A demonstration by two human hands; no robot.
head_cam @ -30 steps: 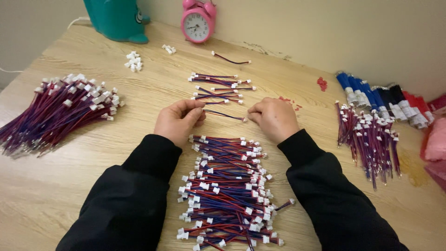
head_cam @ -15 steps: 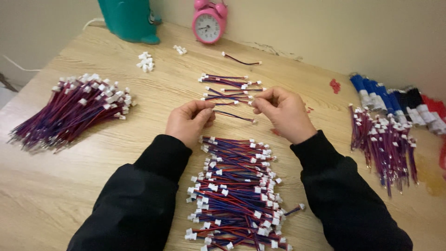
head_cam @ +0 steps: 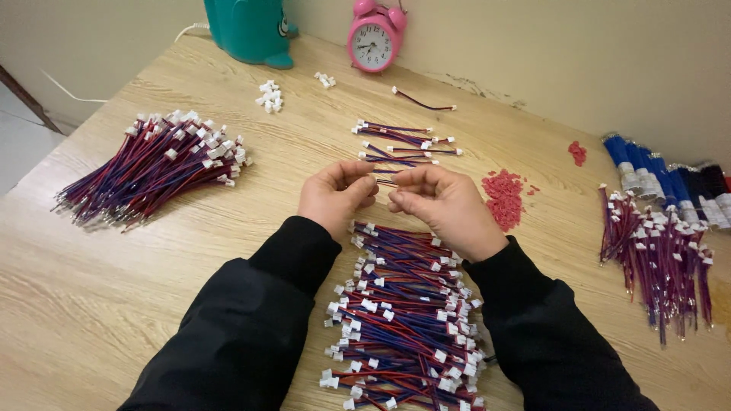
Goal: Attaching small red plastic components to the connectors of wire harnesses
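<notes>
Far left of the tabletop (head_cam: 99, 304): a big bundle of red/blue wire leads (head_cam: 152, 171) w/ white plugs, lying slantwise, plug ends toward the back. Behind it, near the back edge, a teal container (head_cam: 247, 29), then loose white plugs (head_cam: 268, 95) and a pink alarm clock (head_cam: 375, 36) against the wall. Centre: left hand (head_cam: 335, 196) and right hand (head_cam: 442, 207) meet just above the near pile; each grip is pinched shut, thumb on forefinger, on an end of one short wire lead (head_cam: 385, 180) that runs left-right betw. them, long axis roughly parallel to the front edge. Both hands equally near since both hold it; how much lead is hidden inside the fingers can't be told. Just behind the hands, a few finished-looking leads (head_cam: 400, 144) laid side by side, one stray lead further back. Under the wrists, a heap of leads (head_cam: 403, 320) runs to the front edge. Right of the right hand: red crumbs of plastic (head_cam: 504, 194), then another bundle of leads (head_cam: 662, 259), and blue/dark spools (head_cam: 662, 179) at the right edge
</notes>
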